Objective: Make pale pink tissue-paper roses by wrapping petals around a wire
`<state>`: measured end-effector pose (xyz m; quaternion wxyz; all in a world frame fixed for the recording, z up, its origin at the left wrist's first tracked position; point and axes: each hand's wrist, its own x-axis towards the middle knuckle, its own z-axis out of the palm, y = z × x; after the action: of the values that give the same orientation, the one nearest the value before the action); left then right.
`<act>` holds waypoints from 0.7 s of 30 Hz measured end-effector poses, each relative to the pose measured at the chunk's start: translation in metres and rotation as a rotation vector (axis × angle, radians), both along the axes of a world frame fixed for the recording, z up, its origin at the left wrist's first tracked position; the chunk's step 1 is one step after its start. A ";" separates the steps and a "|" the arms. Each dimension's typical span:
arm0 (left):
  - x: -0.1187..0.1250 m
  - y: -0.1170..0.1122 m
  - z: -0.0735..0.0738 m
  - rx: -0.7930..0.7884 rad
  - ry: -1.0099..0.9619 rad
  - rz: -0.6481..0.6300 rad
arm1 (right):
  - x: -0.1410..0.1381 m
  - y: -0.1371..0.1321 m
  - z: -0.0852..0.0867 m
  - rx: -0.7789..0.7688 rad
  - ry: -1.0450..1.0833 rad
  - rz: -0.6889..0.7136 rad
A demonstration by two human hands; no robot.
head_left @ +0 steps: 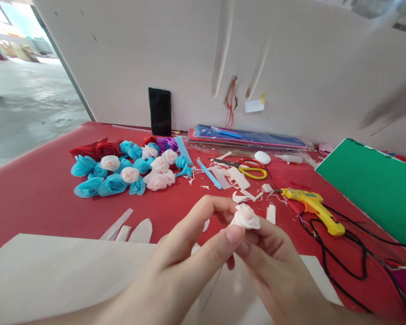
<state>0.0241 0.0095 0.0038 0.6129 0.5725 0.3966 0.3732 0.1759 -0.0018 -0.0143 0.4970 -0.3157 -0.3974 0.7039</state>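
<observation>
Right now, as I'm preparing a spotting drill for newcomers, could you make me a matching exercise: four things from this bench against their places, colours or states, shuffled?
Things:
1. Phone
2. Pale flower
3. Scissors
4. Glue gun

Places, colours, states:
A. one handle red, the other yellow
B. yellow body with an orange trigger
C. leaning upright against the white panel
D. held by the left hand and right hand

Right pairs: 1-C; 2-D; 3-A; 4-B
</observation>
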 end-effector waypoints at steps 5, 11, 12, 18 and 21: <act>-0.001 -0.001 -0.003 -0.003 0.005 0.008 | -0.001 -0.001 0.001 -0.015 0.032 -0.010; 0.000 -0.001 -0.003 0.017 -0.112 -0.038 | -0.002 0.001 0.003 -0.030 0.093 0.020; 0.000 -0.001 -0.003 -0.011 -0.139 -0.047 | -0.003 0.001 0.003 -0.026 0.090 0.018; -0.003 -0.005 -0.005 -0.118 -0.176 -0.090 | -0.004 -0.002 0.011 -0.050 0.022 -0.025; -0.003 -0.003 -0.004 -0.133 -0.185 -0.076 | -0.002 -0.003 0.013 -0.045 0.024 0.025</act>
<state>0.0209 0.0070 0.0003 0.6972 0.5084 0.3401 0.3739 0.1737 -0.0051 -0.0008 0.4858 -0.3135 -0.3794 0.7223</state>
